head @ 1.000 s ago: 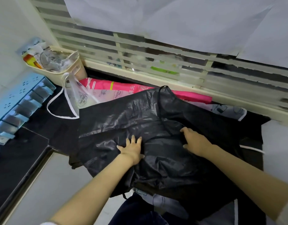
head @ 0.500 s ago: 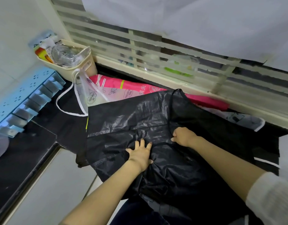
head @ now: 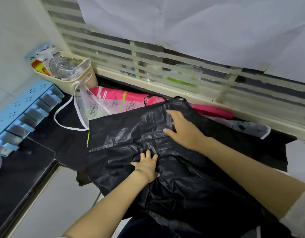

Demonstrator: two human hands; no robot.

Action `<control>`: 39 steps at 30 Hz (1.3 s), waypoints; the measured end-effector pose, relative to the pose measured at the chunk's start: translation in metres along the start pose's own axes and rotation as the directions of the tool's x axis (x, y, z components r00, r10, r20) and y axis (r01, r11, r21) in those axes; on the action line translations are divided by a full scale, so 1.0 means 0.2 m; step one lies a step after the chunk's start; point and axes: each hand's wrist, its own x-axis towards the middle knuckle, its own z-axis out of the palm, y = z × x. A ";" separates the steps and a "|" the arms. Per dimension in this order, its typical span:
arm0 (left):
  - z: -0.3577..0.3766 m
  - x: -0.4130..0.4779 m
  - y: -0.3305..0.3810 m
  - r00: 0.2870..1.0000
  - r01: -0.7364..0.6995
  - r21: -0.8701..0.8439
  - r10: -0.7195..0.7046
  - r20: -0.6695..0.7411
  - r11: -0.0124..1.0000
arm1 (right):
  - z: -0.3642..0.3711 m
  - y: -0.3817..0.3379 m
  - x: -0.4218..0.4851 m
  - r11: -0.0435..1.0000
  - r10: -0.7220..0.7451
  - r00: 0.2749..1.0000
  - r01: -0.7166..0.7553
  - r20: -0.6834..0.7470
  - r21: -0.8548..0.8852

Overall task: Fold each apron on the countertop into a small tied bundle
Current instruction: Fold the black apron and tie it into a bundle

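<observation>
A shiny black apron (head: pixel 117 138) lies spread over the dark countertop (head: pixel 45 143), its lower part hanging over the front edge. My left hand (head: pixel 146 164) presses flat on its middle with fingers spread. Farther back, my right hand (head: pixel 182 129) rests flat on the apron's upper part, fingers straight, near the black neck loop (head: pixel 154 98). Under the black apron lie a pink apron (head: pixel 131 98) and a translucent apron with white trim (head: pixel 90 107); another pale apron (head: pixel 248 127) peeks out at the right.
A cream basket (head: pixel 83 78) of packets stands at the back left corner. A blue rack (head: pixel 23 110) hangs on the left wall. A slatted window with white paper runs along the back. White floor tiles (head: pixel 53 203) show below the counter edge.
My right hand has slid away from me up the black apron and its fingers have straightened. My left hand stays pressed on the middle. The view has shifted left.
</observation>
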 end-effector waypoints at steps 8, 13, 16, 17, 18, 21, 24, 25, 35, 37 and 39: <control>0.00 -0.04 -0.05 0.993 -0.068 -0.120 0.056 -0.102 0.990 | 0.29 0.33 -0.43 0.914 0.363 0.836 -0.235 0.411 -0.330; -0.05 -0.12 -0.06 0.969 -0.181 -0.082 0.163 -0.188 0.980 | 0.22 0.53 -0.53 0.881 0.457 0.846 -0.388 0.276 -0.271; -0.12 -0.16 -0.11 0.978 -0.202 -0.236 0.183 -0.099 0.951 | 0.13 0.58 -0.54 0.873 0.474 0.862 -0.433 0.179 -0.225; -0.14 -0.17 -0.14 0.980 -0.196 -0.268 0.198 -0.022 0.943 | 0.09 0.56 -0.53 0.878 0.461 0.875 -0.426 0.147 -0.221; -0.17 -0.18 -0.16 0.977 -0.187 -0.298 0.210 0.047 0.936 | 0.05 0.55 -0.52 0.885 0.441 0.890 -0.410 0.115 -0.219; -0.32 -0.21 -0.23 0.982 -0.150 -0.257 0.173 0.070 0.955 | -0.07 0.46 -0.44 0.901 0.366 0.931 -0.356 -0.006 -0.248; -0.53 -0.25 -0.24 0.982 -0.030 0.075 0.044 -0.186 0.997 | -0.18 0.37 -0.32 0.931 0.257 0.955 -0.286 -0.149 -0.225; -0.59 -0.26 -0.23 0.949 0.044 0.200 0.022 -0.315 0.979 | -0.21 0.34 -0.27 0.940 0.210 0.961 -0.250 -0.180 -0.234; -0.75 -0.05 -0.17 0.787 -0.030 -0.159 -0.074 -0.612 0.987 | -0.35 0.30 0.07 0.925 0.262 0.911 -0.332 -0.319 -0.187; -0.69 0.02 -0.18 0.850 -0.071 -0.164 -0.026 -0.526 0.984 | -0.30 0.32 0.10 0.952 0.265 0.916 -0.299 -0.302 -0.072; -0.61 0.08 -0.17 0.911 -0.094 -0.166 0.017 -0.413 0.982 | -0.23 0.30 0.10 0.960 0.268 0.944 -0.279 -0.195 -0.029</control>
